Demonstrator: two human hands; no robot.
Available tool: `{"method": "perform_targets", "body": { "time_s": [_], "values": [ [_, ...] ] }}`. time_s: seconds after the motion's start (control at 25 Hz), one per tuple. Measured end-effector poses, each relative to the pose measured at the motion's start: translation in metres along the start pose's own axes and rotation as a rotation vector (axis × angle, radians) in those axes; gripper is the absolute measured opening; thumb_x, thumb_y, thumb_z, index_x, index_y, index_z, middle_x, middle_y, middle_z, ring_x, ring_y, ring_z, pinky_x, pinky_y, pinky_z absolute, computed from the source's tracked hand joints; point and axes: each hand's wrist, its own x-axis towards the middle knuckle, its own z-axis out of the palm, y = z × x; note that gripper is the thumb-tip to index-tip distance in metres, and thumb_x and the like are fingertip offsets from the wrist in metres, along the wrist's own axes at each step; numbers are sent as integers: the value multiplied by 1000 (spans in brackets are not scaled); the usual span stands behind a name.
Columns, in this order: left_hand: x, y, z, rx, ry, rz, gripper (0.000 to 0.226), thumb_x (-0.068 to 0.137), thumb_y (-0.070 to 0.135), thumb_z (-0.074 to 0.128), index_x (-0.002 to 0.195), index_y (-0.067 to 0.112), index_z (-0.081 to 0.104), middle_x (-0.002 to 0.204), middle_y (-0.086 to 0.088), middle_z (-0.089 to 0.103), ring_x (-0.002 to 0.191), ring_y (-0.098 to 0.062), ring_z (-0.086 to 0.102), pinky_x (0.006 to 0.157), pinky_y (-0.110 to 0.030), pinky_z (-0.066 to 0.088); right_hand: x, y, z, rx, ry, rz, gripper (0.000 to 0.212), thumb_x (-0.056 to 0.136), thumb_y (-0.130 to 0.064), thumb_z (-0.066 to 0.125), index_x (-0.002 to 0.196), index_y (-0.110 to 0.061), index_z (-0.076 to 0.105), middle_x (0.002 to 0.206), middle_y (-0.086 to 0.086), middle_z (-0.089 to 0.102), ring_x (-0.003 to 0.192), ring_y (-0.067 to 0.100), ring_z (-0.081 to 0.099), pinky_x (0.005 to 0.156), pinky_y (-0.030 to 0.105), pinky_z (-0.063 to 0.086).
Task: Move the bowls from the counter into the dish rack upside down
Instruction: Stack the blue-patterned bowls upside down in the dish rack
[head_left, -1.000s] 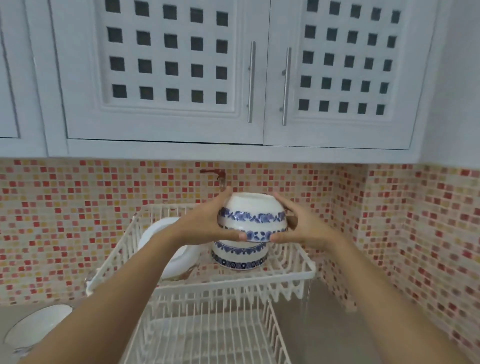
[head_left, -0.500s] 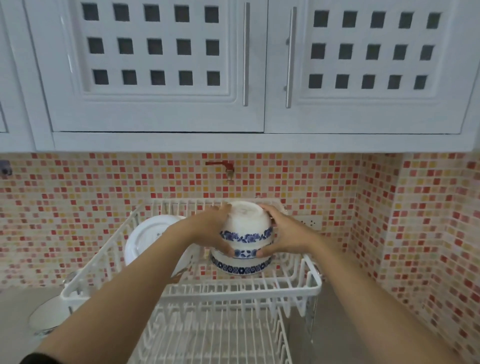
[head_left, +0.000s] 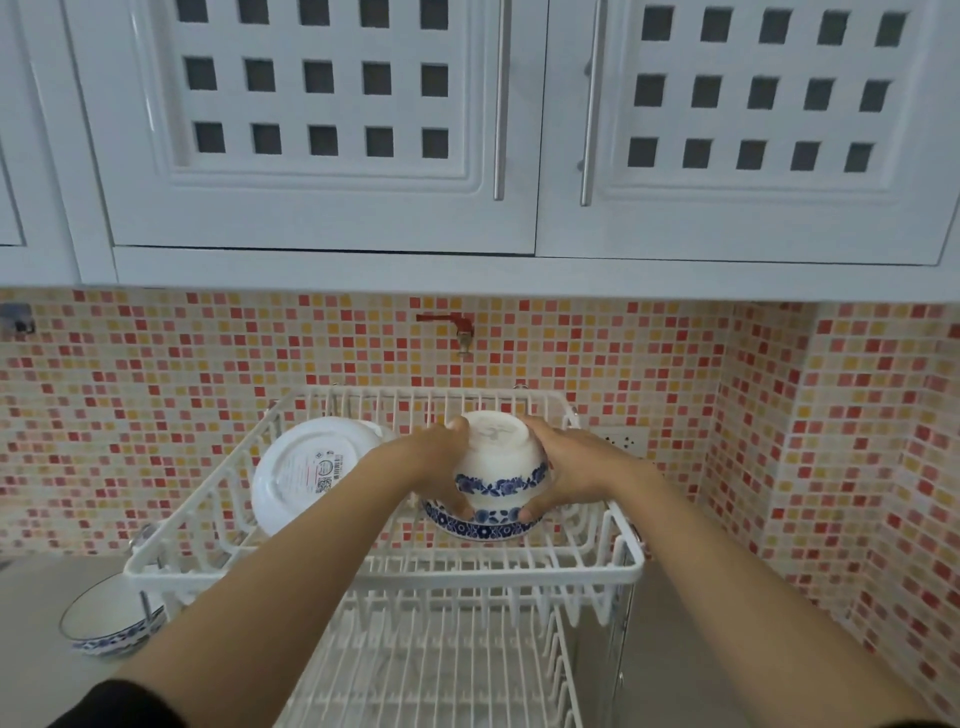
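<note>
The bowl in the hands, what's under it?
Another upturned bowl, blue-patterned, sits under the held bowl in the rack. Only its rim band shows; the rest is covered.

Home kitchen: white wall cabinets, mosaic tile backsplash, dish rack

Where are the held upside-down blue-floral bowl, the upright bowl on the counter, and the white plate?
held upside-down blue-floral bowl (head_left: 496, 457): head view, white side wall.
upright bowl on the counter (head_left: 106, 618): head view, inside.
white plate (head_left: 306, 475): head view, underside.
</note>
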Motion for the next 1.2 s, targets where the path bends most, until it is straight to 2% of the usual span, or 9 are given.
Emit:
{"method": "perform_targets", "body": {
  "time_s": [0.12, 0.2, 0.28, 0.36, 0.44, 0.6, 0.72, 0.92, 1.2],
  "values": [
    [-2, 6, -5, 64, -25, -31, 107, 66, 41, 82, 145, 10, 16, 138, -11, 44, 119, -30, 51, 95, -41, 49, -1, -4, -3, -37, -13, 18, 127, 50, -69, 77, 148, -37, 3, 148, -3, 41, 130, 24, 43, 103, 43, 41],
    [-6, 10, -8, 94, -33, -42, 114, 68, 40, 80, 149, 8, 6, 152, -13, 27, 129, -33, 44, 101, -43, 45, -3, -7, -5, -41, -39, 32, 128, 55, -65, 78, 151, -32, 1, 154, -4, 32, 135, 22, 37, 107, 43, 37],
    [-11, 11, -10, 91, -31, -19, 119, 74, 37, 77, 150, 8, -10, 160, -15, 0, 141, -35, 29, 110, -46, 36, -5, -9, -12, -5, -66, 32, 121, 61, -50, 81, 151, -28, 3, 158, -4, 22, 140, 21, 31, 111, 40, 34],
    [-20, 4, -18, 65, 63, 42, 103, 86, 29, 66, 150, 8, -12, 160, -15, -7, 145, -34, 18, 116, -46, 27, -5, -18, -23, 49, -16, 2, 107, 71, -26, 76, 152, -25, 6, 160, -3, 14, 142, 19, 26, 111, 33, 33],
    [-32, -11, -30, 55, 198, 85, 75, 95, 16, 49, 151, 6, -1, 160, -15, 3, 146, -32, 18, 118, -44, 23, -1, -34, -35, 24, 93, -45, 91, 81, -15, 63, 152, -23, 6, 161, -1, 9, 145, 17, 18, 112, 29, 23],
    [-57, -67, -56, 35, 361, 44, 44, 100, 13, 34, 143, 1, 33, 146, -20, 42, 131, -32, 45, 108, -40, 39, 17, -92, -42, -68, 214, -112, 63, 99, -37, 38, 152, -19, 9, 161, 3, 12, 147, 19, 16, 117, 35, 14],
    [-81, -136, -61, -4, 407, -39, 49, 102, 26, 32, 144, 1, 32, 145, -18, 44, 133, -32, 43, 108, -40, 36, 41, -158, -29, -140, 223, -158, 62, 100, -45, 28, 152, -13, 13, 160, 5, 13, 147, 22, 16, 118, 38, 15],
    [-117, -272, -58, -56, 349, -215, 53, 102, 33, 28, 147, 4, 26, 147, -17, 41, 131, -33, 45, 108, -41, 35, 99, -287, -1, -253, 258, -179, 66, 100, -48, 24, 151, -7, 15, 159, 11, 17, 145, 28, 21, 118, 44, 20],
    [-142, -454, -16, 39, 204, -418, 51, 102, 32, 29, 144, 3, 31, 147, -20, 39, 132, -37, 41, 106, -43, 37, 197, -438, 75, -354, 147, -40, 70, 98, -51, 27, 152, -9, 12, 158, 11, 21, 143, 30, 24, 115, 44, 22]
  ]
}}
